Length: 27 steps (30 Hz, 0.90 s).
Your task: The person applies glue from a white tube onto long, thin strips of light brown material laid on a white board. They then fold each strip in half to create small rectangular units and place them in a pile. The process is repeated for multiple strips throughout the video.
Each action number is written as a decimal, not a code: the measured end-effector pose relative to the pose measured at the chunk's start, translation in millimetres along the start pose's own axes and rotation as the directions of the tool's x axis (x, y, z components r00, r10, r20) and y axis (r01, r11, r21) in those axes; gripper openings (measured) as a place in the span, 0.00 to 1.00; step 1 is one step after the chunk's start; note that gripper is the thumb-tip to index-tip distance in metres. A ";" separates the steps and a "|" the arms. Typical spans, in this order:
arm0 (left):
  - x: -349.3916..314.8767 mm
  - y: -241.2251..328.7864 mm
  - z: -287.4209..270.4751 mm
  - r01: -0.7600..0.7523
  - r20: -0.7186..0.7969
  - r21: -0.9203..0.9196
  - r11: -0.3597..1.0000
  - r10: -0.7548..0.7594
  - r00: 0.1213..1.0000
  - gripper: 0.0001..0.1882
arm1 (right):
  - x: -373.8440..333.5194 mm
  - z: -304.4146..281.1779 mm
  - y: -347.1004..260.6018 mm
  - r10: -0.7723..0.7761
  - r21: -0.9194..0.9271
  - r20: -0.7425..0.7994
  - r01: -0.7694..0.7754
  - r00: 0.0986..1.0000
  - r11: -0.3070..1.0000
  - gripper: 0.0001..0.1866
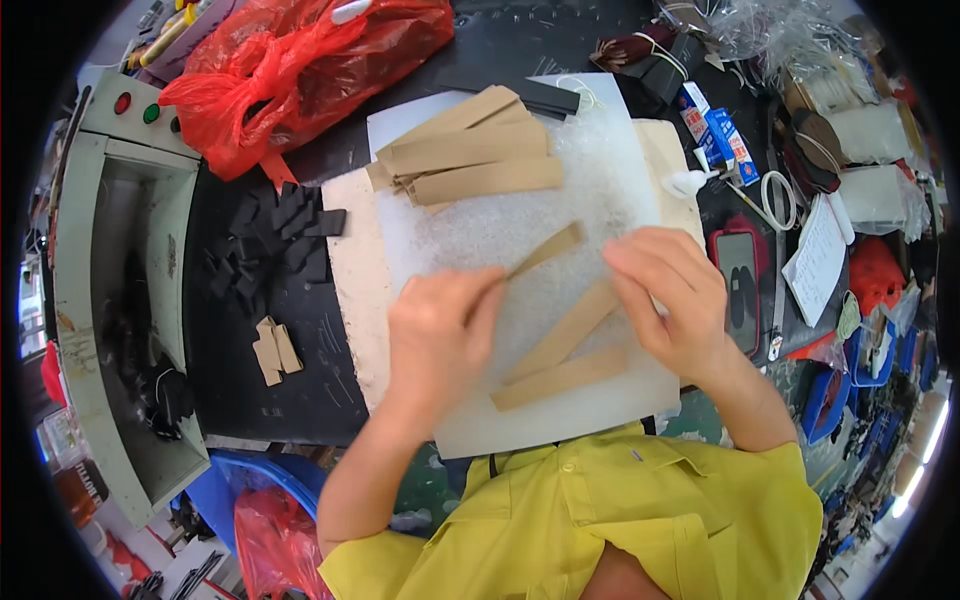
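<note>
My left hand [438, 330] is closed in a pinch on one end of a tan fabric-like strip [548, 250], whose free end points up and right. My right hand [675, 290] hovers just right of that strip, its fingers curved and the thumb apart, with no held thing visible. Below, two more tan strips lie on the pale sheet [470, 435]: a slanted one [565, 335] reaching toward my right hand, and a flatter one [560, 380] nearer my body. A stack of tan strips [470, 150] rests at the sheet's far side.
Small black folded pieces [270, 240] and a few tan folded pieces [275, 350] lie at left, beside a grey metal box [100, 200]. A red plastic bag [300, 80] sits far left. A white glue-like bottle [688, 182], phone [738, 280] and notebook [815, 260] are at right.
</note>
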<state>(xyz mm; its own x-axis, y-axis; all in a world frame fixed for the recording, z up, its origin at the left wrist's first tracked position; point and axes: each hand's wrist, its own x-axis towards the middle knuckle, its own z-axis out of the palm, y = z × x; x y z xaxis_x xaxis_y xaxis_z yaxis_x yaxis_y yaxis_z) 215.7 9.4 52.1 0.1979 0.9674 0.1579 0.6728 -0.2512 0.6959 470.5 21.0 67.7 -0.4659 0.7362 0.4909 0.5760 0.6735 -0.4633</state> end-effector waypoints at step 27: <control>-95.4 60.0 39.7 -0.493 0.400 0.237 0.837 0.379 0.835 0.33 | 80.3 69.0 32.8 0.018 -0.025 0.181 -0.014 0.983 1.000 0.07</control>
<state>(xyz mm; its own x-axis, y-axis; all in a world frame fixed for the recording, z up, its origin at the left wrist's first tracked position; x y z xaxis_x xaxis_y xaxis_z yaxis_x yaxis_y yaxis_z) 265.5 -99.2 51.0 0.7048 0.7000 0.1152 0.6347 -0.6947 0.3385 405.6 106.8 41.0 -0.5690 0.7484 0.3407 0.5993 0.6611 -0.4514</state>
